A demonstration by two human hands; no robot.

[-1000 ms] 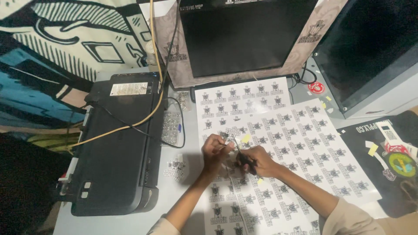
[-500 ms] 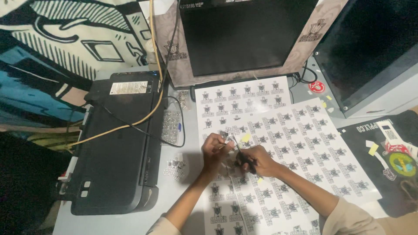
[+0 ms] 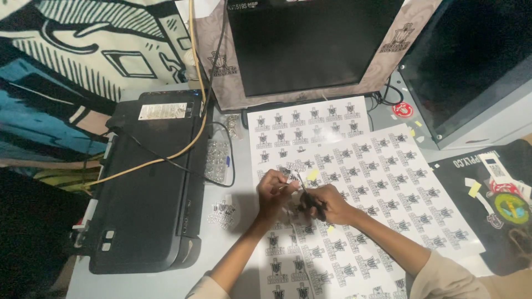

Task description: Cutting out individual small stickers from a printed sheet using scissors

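Note:
My right hand (image 3: pixel 327 204) grips a pair of dark-handled scissors (image 3: pixel 308 196), blades pointing up and away. My left hand (image 3: pixel 272 188) pinches a small printed sticker piece (image 3: pixel 290 168) right at the blades. Both hands hover over white sheets of repeated black-and-white stickers (image 3: pixel 388 182) spread across the desk. A small heap of cut-out stickers (image 3: pixel 221 213) lies just left of my left forearm.
A black printer (image 3: pixel 147 182) sits at the left with a yellow cable (image 3: pixel 183 149) and a black one across it. Two dark monitors (image 3: pixel 310 44) stand at the back. A black mat (image 3: pixel 499 194) with colourful stickers lies at the right. A clear bag of small items (image 3: pixel 217 158) rests beside the printer.
My hands stay in the same spot over the sheets; only slight shifts of the fingers and scissors.

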